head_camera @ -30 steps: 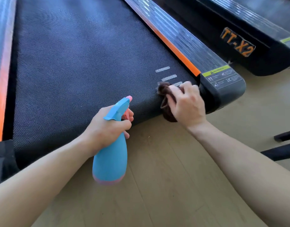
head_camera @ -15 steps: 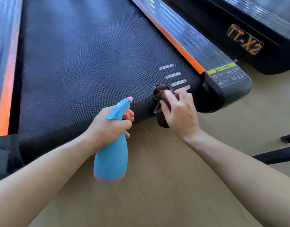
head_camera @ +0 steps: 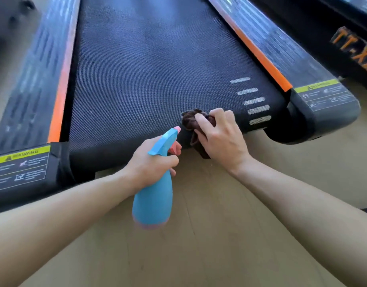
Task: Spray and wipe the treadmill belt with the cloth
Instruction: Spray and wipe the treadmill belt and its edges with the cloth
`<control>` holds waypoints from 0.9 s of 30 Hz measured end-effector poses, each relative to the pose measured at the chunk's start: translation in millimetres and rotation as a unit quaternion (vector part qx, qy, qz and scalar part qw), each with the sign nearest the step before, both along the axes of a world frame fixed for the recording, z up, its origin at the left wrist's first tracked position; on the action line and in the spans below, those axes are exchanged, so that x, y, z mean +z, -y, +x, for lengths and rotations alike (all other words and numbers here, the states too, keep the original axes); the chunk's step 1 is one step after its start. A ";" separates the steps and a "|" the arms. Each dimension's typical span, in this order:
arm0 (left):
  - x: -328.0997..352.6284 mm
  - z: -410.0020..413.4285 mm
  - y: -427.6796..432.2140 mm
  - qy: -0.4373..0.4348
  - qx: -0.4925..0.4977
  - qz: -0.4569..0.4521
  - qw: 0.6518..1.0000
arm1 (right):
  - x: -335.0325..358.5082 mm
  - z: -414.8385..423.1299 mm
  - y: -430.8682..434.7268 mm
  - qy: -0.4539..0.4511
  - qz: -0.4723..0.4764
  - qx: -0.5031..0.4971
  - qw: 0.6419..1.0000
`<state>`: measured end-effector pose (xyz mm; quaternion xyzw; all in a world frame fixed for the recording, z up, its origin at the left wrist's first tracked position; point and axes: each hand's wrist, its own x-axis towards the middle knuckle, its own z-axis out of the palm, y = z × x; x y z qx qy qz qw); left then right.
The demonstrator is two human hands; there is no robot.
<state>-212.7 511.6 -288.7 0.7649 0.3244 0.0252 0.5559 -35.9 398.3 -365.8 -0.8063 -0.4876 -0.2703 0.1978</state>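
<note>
Fingers [head_camera: 203, 121] of right hand [head_camera: 222, 139]: curled over the cloth [head_camera: 188, 120], pinching it in a bunch and pressing it down on the belt.
Fingers of left hand [head_camera: 151, 162]: wrapped round the neck of the bottle [head_camera: 153, 199], just under its spray head; whether one presses the trigger, I cannot tell.
Cloth: dark brown and crumpled, on the near end of the belt, right of middle, with a fold hanging over the rounded edge toward the floor.
Belt [head_camera: 157, 69]: black and textured, running away from the viewer between two rails.
Stripes [head_camera: 251, 100]: five pale bars on the belt, just right of the cloth hand.
Bottle: blue with a pink base and pink nozzle tip, held tilted over the floor, its nozzle pointing at the belt edge just left of the cloth.
Rails: left rail [head_camera: 39, 69] and right rail [head_camera: 267, 44], black with orange inner strips.
Labels: a yellow warning label on each near end cap, left [head_camera: 19, 164] and right [head_camera: 323, 94].
Floor [head_camera: 220, 235]: pale wood planks under both forearms.
Second treadmill [head_camera: 354, 48]: at far right, with blurred orange lettering.
</note>
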 end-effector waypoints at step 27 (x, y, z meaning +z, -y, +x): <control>-25.8 -59.8 5.7 -0.049 -0.030 0.024 0.998 | 0.4 -12.2 97.3 -0.271 0.043 -0.070 0.959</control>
